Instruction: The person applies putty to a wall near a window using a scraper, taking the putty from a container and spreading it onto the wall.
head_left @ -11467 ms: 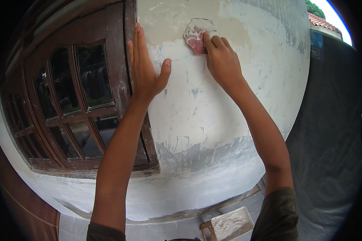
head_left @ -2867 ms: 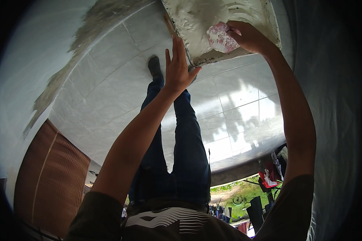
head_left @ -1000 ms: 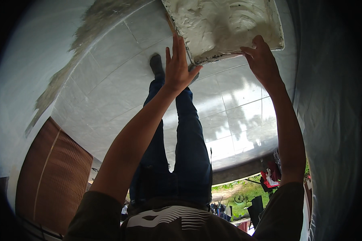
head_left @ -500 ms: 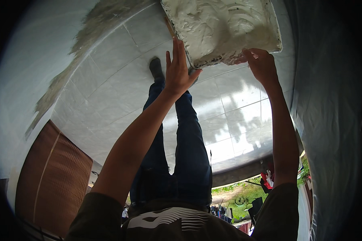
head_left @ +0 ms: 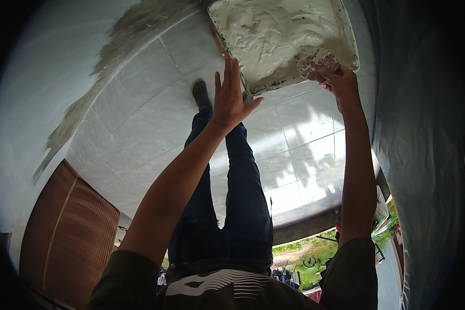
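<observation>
Head camera: the right hand [head_left: 343,82] is closed in a pinch, thumb against fingers, on the near end of a pink scraper [head_left: 312,61] streaked with pale paste. The scraper sits over the lower edge of the tray [head_left: 267,86], near its lower right corner, its broad face angled up and left toward the contents; whether it touches them I cannot tell. The tray, at the top of the view and cut off there, holds cream-white paste [head_left: 263,36] in swirls and ridges, thinner and dark-specked along the lower edge.

The left hand [head_left: 231,103] is open and has hold of nothing that shows — fingers stretched upward, thumb spread out to the right. It lies just beside the tray's left side, fingertips close to a strip of wood [head_left: 218,41]; contact is unclear.

Below the hands are legs in blue jeans [head_left: 243,181], one foot in a dark sock [head_left: 200,94], on grey floor tiles [head_left: 150,93] with bright light at right. A pale wall [head_left: 41,77] with a rough grey band curves along the left, above a brown blind [head_left: 70,232]. A dark sheet [head_left: 429,155] hangs at right — grass [head_left: 315,258] shows near the bottom.
</observation>
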Demonstrator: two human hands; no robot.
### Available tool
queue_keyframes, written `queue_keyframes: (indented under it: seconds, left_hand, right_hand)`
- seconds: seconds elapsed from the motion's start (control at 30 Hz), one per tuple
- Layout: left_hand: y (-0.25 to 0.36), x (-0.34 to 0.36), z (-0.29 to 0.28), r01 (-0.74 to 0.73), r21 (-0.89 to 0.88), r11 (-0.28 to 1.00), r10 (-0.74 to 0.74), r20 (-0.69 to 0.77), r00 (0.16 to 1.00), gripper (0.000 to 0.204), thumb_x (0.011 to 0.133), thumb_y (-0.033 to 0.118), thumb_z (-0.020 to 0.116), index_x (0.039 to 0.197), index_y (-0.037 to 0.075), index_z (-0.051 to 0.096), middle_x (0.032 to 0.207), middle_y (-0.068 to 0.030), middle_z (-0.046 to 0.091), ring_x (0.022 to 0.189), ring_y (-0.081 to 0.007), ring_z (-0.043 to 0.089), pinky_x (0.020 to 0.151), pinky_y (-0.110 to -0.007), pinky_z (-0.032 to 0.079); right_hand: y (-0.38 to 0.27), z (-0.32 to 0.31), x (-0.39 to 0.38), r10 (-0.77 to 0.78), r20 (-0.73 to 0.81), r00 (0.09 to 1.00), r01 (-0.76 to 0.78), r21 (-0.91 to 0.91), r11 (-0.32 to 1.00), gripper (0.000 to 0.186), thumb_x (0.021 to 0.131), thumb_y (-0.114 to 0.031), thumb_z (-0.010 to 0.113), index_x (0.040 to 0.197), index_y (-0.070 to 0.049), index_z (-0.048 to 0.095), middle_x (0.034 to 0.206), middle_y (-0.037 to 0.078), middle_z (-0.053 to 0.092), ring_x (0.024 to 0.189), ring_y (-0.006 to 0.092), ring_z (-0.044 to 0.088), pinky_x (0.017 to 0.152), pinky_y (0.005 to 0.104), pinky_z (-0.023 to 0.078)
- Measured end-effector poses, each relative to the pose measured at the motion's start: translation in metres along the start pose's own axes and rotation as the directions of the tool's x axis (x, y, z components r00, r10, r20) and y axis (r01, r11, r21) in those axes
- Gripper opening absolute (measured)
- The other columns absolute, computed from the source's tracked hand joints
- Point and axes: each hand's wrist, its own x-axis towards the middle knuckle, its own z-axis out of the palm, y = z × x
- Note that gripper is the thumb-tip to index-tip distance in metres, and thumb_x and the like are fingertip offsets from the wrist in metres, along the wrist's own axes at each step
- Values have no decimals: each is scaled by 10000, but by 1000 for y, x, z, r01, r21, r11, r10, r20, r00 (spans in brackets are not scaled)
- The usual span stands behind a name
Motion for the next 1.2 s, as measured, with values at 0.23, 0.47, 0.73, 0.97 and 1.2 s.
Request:
queue_keyframes:
  seconds: [0.23,0.47,0.73,0.97,1.2]
  left_hand:
    - [-1,9,-9,18,-47,999,-18,3,1000,1092,899,484,714,1589,-60,64,1637,-332,122,1537,-461,153,1191,-650,172]
    - [-12,34,-26,-19,-168,986,14,-27,1000,912,994,366,604,1587,-70,66,1646,-328,105,1545,-450,119,1223,-601,97]
    - [-22,55,-38,-36,-264,964,28,-33,999,868,1022,376,558,1585,-80,80,1647,-313,138,1552,-420,126,1246,-537,82]
    - [-31,58,-46,-12,-271,962,25,43,999,899,1013,384,574,1596,-58,52,1650,-292,172,1554,-395,152,1246,-542,77]
    - [-30,59,-46,5,-267,964,14,72,997,921,1006,393,586,1601,-45,37,1652,-287,169,1553,-396,155,1245,-546,78]
  right_hand:
    - [-2,26,5,76,53,996,-92,455,886,236,986,-173,663,1190,-54,665,1051,38,702,943,124,662,828,311,515]
    - [-31,76,31,-28,-40,999,47,581,813,252,985,-139,669,1208,-23,653,1102,69,687,986,155,681,871,306,598]
    - [-46,147,86,-100,-382,919,238,335,912,175,865,-11,712,1013,79,683,942,117,728,740,165,715,679,289,638]
    - [-58,170,90,-64,-500,864,206,233,951,213,785,-99,705,869,93,670,820,170,744,713,243,732,664,366,586]
    - [-78,174,67,33,-298,954,177,649,740,181,891,15,679,1033,121,645,951,159,714,769,214,731,684,319,640]
